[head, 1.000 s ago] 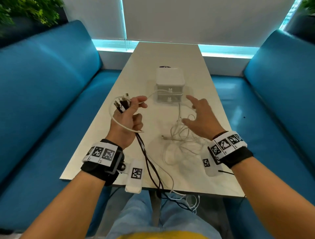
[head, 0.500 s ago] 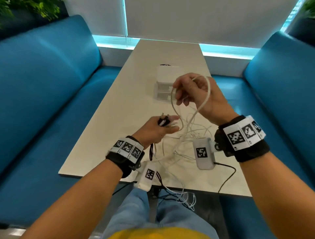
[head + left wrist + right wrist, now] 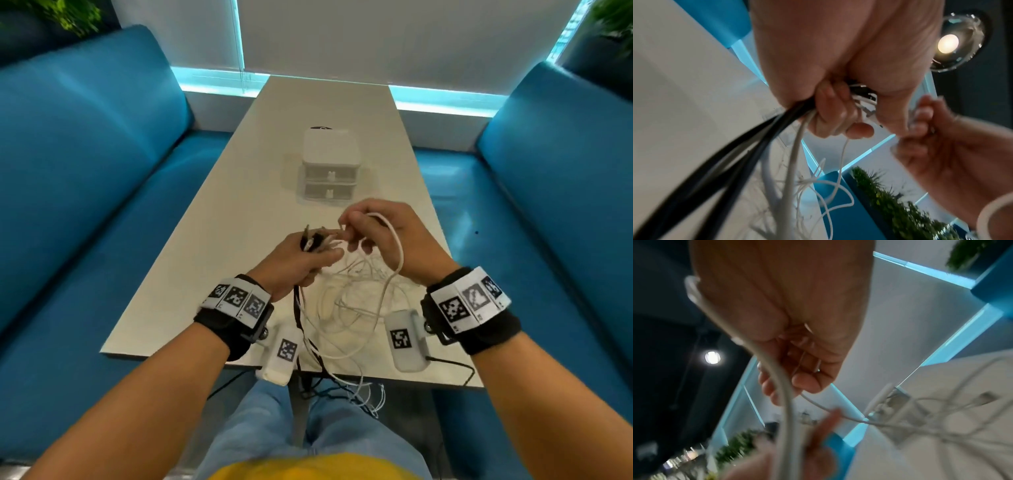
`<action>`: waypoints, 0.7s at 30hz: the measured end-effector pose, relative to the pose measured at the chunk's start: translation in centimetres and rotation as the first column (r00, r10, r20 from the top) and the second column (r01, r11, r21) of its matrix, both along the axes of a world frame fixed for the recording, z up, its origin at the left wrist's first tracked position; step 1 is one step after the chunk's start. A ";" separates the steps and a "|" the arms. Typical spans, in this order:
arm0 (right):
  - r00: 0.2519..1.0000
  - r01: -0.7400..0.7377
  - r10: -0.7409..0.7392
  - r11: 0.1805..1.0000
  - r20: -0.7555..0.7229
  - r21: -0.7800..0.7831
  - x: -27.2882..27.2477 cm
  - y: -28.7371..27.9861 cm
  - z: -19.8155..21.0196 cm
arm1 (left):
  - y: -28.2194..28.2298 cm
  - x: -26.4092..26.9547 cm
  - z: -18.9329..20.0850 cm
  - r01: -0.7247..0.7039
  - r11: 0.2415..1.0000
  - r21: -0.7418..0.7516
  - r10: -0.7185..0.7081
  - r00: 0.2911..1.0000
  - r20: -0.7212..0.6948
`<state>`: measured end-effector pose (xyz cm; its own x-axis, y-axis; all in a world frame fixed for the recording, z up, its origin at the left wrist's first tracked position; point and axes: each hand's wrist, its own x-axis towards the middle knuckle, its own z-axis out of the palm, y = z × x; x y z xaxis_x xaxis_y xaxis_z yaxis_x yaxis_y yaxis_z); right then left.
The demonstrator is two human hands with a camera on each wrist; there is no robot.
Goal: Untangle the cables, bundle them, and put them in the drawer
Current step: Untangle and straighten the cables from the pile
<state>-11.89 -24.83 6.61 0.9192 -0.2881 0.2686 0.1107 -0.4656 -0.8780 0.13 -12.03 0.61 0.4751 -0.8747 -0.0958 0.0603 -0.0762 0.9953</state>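
Observation:
My left hand (image 3: 301, 260) grips a bunch of black and white cable ends (image 3: 315, 240), their plugs sticking out above the fist (image 3: 838, 112). The black cables (image 3: 719, 162) and white ones trail down from it over the table's near edge. My right hand (image 3: 380, 233) holds a white cable (image 3: 397, 253), pinching its end right beside the left hand's plugs; the cable loops over the back of that hand (image 3: 777, 378). A loose tangle of thin white cables (image 3: 356, 301) lies on the table beneath both hands. A small white two-drawer unit (image 3: 330, 164) stands further back, both drawers closed.
The pale table (image 3: 308, 102) runs away from me between two blue sofas (image 3: 85, 171) (image 3: 555, 178). Cable ends hang below the table's front edge (image 3: 356, 394) above my knees. A small dark object (image 3: 320, 127) lies behind the drawer unit.
My right hand took a white cable from the pile, lifted it, then came down and left to meet the left hand. The left hand moved toward the table's middle with its bunch.

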 end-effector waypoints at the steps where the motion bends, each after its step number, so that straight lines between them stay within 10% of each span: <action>1: 0.999 -0.026 0.026 1.000 0.027 0.012 0.2 0.5 0.5 | -0.1 -0.4 -0.2 0.011 1.000 0.028 -0.013 0.999 0.047; 7: 0.972 -0.125 0.101 0.986 0.213 0.107 0.2 1.5 3.9 | -1.2 -1.2 -1.1 -0.251 0.968 0.001 0.251 0.966 0.070; 21: 0.959 -0.068 -0.031 0.940 0.282 0.335 -1.2 0.3 3.2 | -1.1 -1.4 -0.9 0.063 0.983 0.173 -0.065 0.998 0.011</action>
<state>-13.08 -24.51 9.85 0.8272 -0.3906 0.4040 0.3796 -0.1416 -0.9142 -1.27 -13.13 -0.31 0.4214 -0.8745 -0.2403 0.0337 -0.2496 0.9677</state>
